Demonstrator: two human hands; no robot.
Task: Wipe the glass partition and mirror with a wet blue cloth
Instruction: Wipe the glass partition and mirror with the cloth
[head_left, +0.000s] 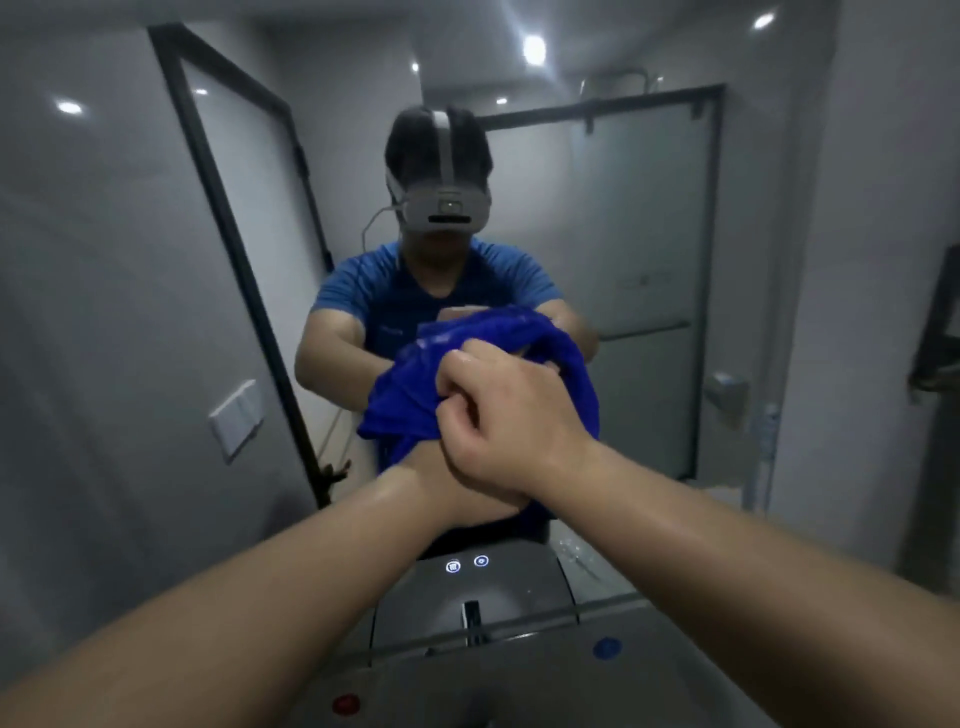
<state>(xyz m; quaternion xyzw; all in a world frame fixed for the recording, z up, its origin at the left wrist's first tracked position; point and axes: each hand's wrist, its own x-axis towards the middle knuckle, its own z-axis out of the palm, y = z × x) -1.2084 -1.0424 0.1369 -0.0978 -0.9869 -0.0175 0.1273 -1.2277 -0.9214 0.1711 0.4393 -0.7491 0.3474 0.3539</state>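
cloth bunched straight ahead, close before the mirror; my right hand clenches it from above, nearer the glass; left hand underneath, fingers hidden, grip unclear.

Blue cloth: deep blue, bunched, raised close before the mirror. Mirror: upright, two lit icons near its lower edge. Glass partition: black-framed, seen reflected.

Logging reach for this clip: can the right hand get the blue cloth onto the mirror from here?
Probably yes. The right hand grips the blue cloth, held up in front of the mirror, with nothing between them. The left hand, mostly hidden under the right, may need to move aside or follow.
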